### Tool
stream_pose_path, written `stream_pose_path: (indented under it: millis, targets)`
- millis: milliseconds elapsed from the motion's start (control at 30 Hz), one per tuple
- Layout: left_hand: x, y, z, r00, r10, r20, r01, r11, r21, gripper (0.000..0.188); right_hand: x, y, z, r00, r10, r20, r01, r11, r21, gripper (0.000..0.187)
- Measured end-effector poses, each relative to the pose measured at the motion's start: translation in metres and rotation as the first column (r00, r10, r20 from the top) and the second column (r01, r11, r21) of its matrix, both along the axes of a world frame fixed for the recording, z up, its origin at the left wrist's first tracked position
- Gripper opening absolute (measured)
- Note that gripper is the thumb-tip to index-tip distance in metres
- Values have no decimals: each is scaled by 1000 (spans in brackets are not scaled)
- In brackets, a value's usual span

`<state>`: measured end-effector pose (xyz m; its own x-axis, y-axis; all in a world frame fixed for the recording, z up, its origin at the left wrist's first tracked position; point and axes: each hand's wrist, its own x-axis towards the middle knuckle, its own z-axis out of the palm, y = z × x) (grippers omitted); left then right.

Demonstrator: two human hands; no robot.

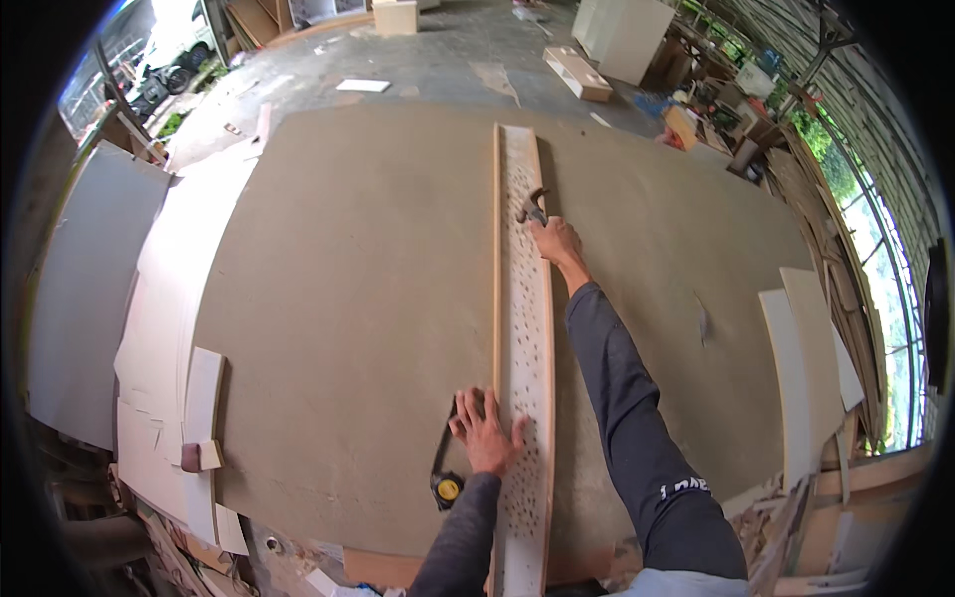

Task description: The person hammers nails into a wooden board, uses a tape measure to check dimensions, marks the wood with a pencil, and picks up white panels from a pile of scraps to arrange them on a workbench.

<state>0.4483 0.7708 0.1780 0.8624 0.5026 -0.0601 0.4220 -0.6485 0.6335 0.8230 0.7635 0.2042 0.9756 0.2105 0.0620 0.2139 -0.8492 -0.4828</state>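
A long, narrow white board (515, 343) with thin wooden strips along both sides runs away from me down the worktable. Many small brown specks cover its white face; what they are is too small to tell. My left hand (487, 438) lies open across the board's left edge in its nearer half, fingers spread. Farther up, my right hand (559, 242) is closed round a claw hammer (533, 207), whose metal head is over the board; the hand hides the handle. Just left of my left hand lies a black tape measure with a yellow centre (448, 490).
The broad brown worktable (348, 269) holds the board. White panels (204, 428) with a small brown block (192, 458) lie along its left edge. More offcuts (791, 368) lean at the right. Beyond, a cabinet (622, 38) and a wooden box (577, 75) stand on the floor.
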Motion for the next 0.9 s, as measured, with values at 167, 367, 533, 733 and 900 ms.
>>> stream_pose_path:
  millis: [167, 367, 533, 733, 900]
  targets:
    - [-5, 8, -11, 998, 45, 52, -46, 999, 19, 75, -146, -41, -11, 993, 26, -118, 49, 805, 591, 39]
    - [-4, 21, -71, 988, 57, 141, -75, 990, 122, 77, -350, -70, -24, 910, 272, 312, -334, 928, 164, 28]
    - [-21, 14, -59, 992, 29, 120, -48, 985, 163, 76, -392, -25, 34, 961, 268, 63, -272, 960, 66, 67]
    - [-12, 13, -42, 995, 48, 91, -64, 980, 190, 76, -395, -46, 60, 857, 514, -47, -516, 854, -75, 57]
    - [6, 10, -37, 1000, 8, -26, -2, 976, 219, 75, -429, -169, 33, 906, 424, -3, -296, 638, 711, 32]
